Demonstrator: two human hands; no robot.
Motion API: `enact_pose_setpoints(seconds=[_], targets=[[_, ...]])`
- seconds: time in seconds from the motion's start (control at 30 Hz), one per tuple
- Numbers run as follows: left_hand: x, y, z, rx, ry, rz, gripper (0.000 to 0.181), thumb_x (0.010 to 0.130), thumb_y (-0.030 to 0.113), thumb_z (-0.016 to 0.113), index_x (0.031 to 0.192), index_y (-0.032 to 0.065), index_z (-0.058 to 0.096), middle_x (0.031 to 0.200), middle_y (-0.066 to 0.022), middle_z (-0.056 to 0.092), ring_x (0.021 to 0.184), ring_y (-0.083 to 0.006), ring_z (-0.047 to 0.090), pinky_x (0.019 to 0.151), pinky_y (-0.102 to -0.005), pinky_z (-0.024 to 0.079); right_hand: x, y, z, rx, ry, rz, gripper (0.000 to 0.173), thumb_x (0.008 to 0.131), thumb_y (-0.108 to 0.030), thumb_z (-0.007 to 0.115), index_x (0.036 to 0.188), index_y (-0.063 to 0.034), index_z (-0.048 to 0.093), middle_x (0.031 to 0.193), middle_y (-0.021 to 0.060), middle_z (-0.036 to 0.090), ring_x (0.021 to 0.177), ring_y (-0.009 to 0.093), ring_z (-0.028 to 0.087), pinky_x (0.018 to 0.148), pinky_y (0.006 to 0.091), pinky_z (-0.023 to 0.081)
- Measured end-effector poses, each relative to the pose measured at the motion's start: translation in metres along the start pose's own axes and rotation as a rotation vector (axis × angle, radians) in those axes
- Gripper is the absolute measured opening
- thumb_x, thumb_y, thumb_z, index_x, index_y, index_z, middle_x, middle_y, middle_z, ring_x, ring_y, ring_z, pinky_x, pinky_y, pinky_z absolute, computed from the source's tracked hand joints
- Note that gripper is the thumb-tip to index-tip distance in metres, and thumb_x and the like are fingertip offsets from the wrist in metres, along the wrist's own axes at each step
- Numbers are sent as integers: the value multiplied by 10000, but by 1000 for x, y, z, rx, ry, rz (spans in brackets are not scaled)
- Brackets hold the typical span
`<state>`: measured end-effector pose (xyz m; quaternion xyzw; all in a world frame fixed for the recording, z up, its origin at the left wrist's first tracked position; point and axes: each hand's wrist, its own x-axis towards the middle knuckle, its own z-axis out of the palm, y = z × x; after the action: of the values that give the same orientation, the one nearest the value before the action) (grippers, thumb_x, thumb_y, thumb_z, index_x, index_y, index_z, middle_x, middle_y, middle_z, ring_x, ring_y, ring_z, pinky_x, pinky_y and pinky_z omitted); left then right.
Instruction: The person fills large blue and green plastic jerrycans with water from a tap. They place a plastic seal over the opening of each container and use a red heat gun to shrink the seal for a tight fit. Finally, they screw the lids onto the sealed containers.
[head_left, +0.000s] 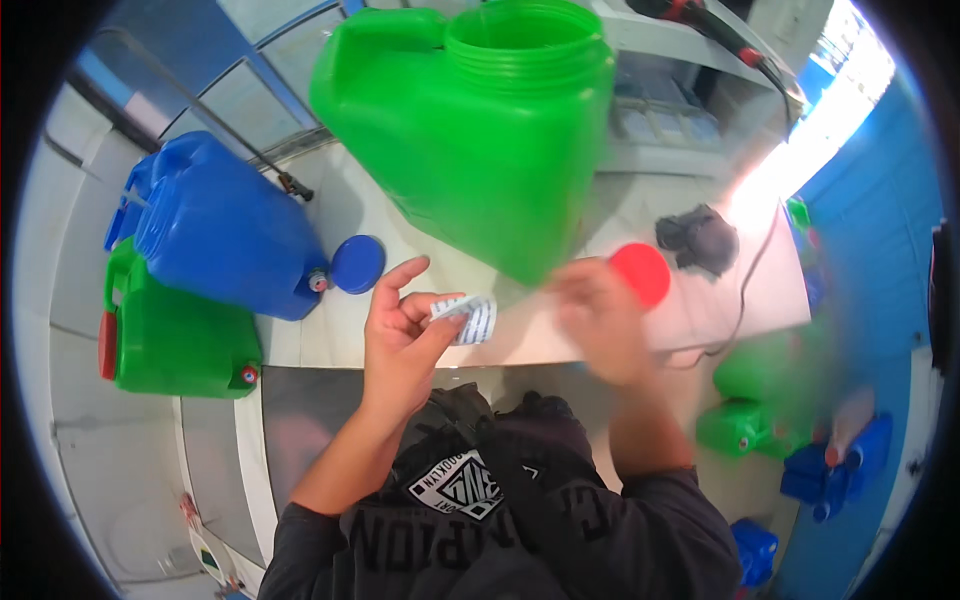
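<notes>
Between the thumb and fingers of my left hand (409, 330) is a small printed white sheet (478, 319), bent over at its edge. My right hand (596, 304) is blurred beside a round red cap (640, 274); whether it holds anything cannot be told. Beyond both hands a large green plastic jerrycan (480, 142) stands uncapped on the white tiled counter (330, 337). A blue cap (358, 264) lies to the left of it, and a dark crumpled cloth (701, 240) lies to its right.
Blue (232, 225) and green jerrycans (180, 330) with small taps stand at the left. A power cord (750, 277) crosses the counter's right side from a black and red tool (712, 26). More green containers (735, 427) and blue containers (814, 476) are on the floor at right.
</notes>
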<state>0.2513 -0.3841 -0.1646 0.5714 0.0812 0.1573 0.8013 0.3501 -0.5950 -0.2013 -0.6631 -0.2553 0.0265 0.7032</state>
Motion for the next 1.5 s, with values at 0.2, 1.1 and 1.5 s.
enact_pose_setpoints(seconds=[0.2,1.1,1.5], targets=[[-11,-12,26,-69,-101,-106,391,933,-71,620,1308,-32,514,1059,-125,703,927,-142,672,848,-274,548,-26,-19,45,140,96,135,139,948,-110,700,997,-10,617,937,54,674,817,93,644,737,263,529],[-7,-40,0,144,3,-303,166,977,63,585,1118,4,649,1159,-87,683,971,-125,669,790,-276,567,-30,-3,29,153,-124,296,264,942,-189,713,1153,-42,657,1481,122,475,1305,210,498,1023,377,466],[-69,-3,-145,382,759,-40,284,929,108,614,1189,-7,607,1000,-64,675,798,-80,598,675,-229,485,293,-116,-199,-1584,370,-144,646,836,-586,707,1152,-23,683,1129,264,688,1075,406,660,906,462,514]])
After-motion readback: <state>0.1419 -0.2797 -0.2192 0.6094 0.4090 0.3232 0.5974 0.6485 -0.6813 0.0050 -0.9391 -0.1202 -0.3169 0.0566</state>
